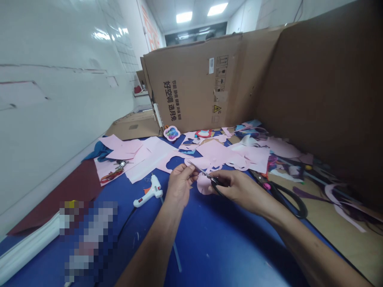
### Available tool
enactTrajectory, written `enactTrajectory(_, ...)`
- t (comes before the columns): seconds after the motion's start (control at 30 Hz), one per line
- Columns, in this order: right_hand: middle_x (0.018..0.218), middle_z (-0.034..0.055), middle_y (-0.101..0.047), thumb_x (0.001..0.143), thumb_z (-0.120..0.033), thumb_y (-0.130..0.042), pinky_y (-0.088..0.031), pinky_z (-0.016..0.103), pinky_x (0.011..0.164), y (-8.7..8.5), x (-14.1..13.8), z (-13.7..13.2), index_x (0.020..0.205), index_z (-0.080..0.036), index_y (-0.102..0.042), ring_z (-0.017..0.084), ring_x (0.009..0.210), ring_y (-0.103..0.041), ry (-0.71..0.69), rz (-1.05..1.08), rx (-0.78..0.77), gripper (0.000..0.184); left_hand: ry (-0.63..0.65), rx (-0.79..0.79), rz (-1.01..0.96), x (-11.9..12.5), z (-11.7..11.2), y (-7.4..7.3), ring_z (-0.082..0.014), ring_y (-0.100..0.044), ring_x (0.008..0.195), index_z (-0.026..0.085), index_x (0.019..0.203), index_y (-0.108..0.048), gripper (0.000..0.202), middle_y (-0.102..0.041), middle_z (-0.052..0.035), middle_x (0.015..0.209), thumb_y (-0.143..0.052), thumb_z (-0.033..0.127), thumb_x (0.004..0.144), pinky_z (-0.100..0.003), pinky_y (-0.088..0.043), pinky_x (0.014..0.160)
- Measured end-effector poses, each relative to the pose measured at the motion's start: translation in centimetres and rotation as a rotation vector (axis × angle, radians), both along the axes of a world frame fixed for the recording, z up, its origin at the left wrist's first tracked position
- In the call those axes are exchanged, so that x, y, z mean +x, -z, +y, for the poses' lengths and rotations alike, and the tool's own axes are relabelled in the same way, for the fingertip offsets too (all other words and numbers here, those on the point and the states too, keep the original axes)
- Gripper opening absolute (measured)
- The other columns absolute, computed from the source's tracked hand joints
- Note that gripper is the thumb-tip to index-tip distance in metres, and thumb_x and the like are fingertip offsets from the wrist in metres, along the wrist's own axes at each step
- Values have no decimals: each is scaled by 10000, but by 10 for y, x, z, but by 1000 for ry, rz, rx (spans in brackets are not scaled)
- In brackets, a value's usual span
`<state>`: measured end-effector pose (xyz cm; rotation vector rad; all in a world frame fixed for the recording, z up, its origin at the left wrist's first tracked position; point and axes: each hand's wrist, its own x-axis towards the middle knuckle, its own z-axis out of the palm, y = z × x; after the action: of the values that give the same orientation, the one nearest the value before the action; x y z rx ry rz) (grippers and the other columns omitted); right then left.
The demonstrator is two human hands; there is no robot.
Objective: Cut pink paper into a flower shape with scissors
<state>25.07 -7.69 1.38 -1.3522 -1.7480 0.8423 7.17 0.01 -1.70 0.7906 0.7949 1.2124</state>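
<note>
Between the fingers of my left hand (181,181) is the edge of a pink paper piece (201,162), pinched by thumb and forefinger. Small scissors (206,174) with black handles are gripped in my right hand (236,185), their blades pointing left against the paper by my left fingertips. Below the blades shows a rounded pink paper shape (204,185); whether it belongs to the held piece I cannot tell. A white hot glue gun (149,192) lies left of my left wrist. Large black-handled scissors (281,195) rest to the right of my right hand.
Pink paper scraps (143,157) cover the back of the blue table (209,247). A flower-shaped ornament (171,133) leans near a tall cardboard box (194,87). Red-handled scissors (112,175) lie at left, and a pale blue glue stick (177,257) near my left forearm.
</note>
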Motion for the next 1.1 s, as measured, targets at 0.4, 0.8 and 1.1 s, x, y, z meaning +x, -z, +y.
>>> enactTrajectory(0.4,751,5,-737,835,-239,-648,-494,289,713,1,0,0,958,-225,-806,225,790,-676,20,-22,10,201,19,-13,-14,-1,0,0,-127,-628,677,151,752,-685,246,-698,-43,737,-878,262,648,-253,-482,666)
enactTrajectory(0.8,837,8,-761,845,-232,-636,-470,279,691,2,0,-1,993,-234,-792,209,776,-666,55,-126,40,215,6,-29,-13,-1,0,-2,-118,-617,644,157,747,-683,245,-681,-28,693,-876,249,627,-238,-482,637)
enactTrajectory(1.1,847,11,-757,840,-232,-626,-447,275,676,3,-1,0,1024,-237,-788,200,766,-653,80,-169,50,246,-3,-39,-8,0,-2,-4,-118,-615,630,157,738,-682,203,-680,-28,678,-842,226,632,-238,-485,626)
